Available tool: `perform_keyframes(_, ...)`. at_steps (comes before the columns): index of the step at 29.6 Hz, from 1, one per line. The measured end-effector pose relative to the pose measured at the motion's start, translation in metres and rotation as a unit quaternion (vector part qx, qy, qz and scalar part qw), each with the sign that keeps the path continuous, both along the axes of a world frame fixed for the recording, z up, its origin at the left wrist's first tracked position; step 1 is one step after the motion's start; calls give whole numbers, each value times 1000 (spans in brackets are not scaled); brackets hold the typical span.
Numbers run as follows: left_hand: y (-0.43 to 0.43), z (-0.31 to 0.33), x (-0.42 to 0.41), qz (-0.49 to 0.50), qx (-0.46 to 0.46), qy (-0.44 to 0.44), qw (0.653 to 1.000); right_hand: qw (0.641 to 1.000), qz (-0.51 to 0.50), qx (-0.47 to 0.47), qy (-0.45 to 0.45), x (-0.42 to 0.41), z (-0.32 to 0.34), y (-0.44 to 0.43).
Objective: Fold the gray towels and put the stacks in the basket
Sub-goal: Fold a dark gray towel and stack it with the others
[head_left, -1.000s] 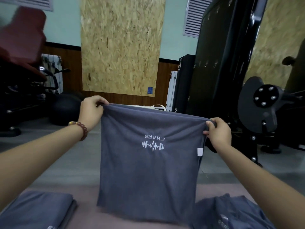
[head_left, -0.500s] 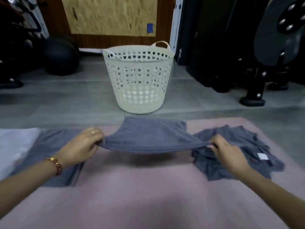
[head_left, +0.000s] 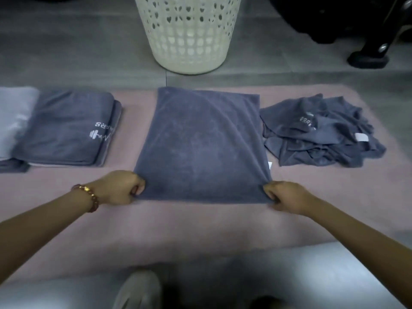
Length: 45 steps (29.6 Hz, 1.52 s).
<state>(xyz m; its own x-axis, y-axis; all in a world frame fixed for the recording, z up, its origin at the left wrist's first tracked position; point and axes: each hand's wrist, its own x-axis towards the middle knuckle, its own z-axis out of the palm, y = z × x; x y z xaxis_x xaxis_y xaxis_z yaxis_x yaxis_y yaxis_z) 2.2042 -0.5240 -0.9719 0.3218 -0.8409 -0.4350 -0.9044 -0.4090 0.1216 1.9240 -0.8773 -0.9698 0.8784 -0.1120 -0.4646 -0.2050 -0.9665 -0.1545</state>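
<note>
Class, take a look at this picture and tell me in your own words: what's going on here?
A person is folding towels on a pink mat. The left hand and right hand each pinch a near corner of a gray towel spread flat in the middle. A folded stack lies to the left, and a crumpled pile waits on the right. The white basket stands on the floor beyond the mat. Its top is out of frame.

Single head-worn view, facing forward and steeply down, close over mat [head_left: 200,230]
</note>
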Motion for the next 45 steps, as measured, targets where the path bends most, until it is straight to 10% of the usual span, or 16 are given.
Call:
perform_keyframes(10, -18, 8, -30, 41, 358, 231, 904, 930, 19, 54, 364, 19, 19, 24)
perform_keyframes(14, -42, 2, -41, 102, 9, 49, 994, 990, -133, -47, 18, 47, 6, 52)
perform_keyframes(17, -58, -18, -53, 95, -196, -2, 976, 982, -50, -21, -179, 48, -26, 77)
perform_keyframes(21, -77, -37, -49, 104, -178, -24, 978, 982, 112, -25, -152, 39, -50, 44)
perform_keyframes(32, -161, -58, 26, 205, -235, -32, 950, 853, -424, 173, -251, 195, -8, -119)
perform_keyframes(45, -179, -84, 34, 196, -232, -117, 946, 842, -422, 163, -294, 252, -61, -163)
